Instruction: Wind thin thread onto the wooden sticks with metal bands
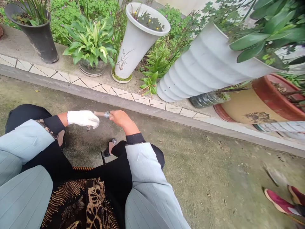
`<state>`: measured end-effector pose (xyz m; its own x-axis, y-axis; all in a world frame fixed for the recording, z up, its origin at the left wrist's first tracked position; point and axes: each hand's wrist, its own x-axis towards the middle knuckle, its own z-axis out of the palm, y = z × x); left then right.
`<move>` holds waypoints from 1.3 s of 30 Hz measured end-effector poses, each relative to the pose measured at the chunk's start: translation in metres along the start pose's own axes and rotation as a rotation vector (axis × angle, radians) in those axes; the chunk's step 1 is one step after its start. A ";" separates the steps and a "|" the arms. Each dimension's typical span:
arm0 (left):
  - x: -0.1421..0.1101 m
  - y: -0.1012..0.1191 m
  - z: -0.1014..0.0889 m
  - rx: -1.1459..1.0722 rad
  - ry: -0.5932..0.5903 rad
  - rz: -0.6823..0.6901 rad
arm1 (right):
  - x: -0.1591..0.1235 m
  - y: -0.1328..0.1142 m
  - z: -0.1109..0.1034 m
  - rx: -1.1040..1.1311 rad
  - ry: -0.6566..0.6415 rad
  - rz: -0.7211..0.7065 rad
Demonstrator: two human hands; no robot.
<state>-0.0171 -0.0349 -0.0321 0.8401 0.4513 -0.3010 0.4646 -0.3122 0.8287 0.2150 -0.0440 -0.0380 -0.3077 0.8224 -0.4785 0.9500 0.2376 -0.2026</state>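
My left hand (83, 118) wears a white glove, and its fingers are curled at the left end of a short brown rod (99, 114). Grey wire (107, 114) is wound around the rod's right part. There my bare right hand (121, 118) is closed on it. The rod lies roughly level between the two hands, above the wet concrete ground. A small pinkish-brown piece (88, 128) shows just below the glove; whether it belongs to the rod I cannot tell.
A tiled ledge (88, 83) runs ahead, bearing a black pot (44, 41), a white tall pot (132, 47), a ribbed grey-white planter (195, 66) and a large tan-and-red pot (247, 105). My shoes (107, 151) are below. Another person's red shoes (277, 200) stand at right.
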 end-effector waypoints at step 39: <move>0.000 -0.005 -0.007 0.164 0.118 -0.055 | -0.021 -0.004 -0.010 0.549 -0.318 -0.514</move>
<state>-0.0213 -0.0274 -0.0334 0.7780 0.5633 -0.2782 0.5562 -0.4119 0.7218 0.2184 -0.0566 -0.0187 -0.7766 0.4738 -0.4151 0.5505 0.1902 -0.8129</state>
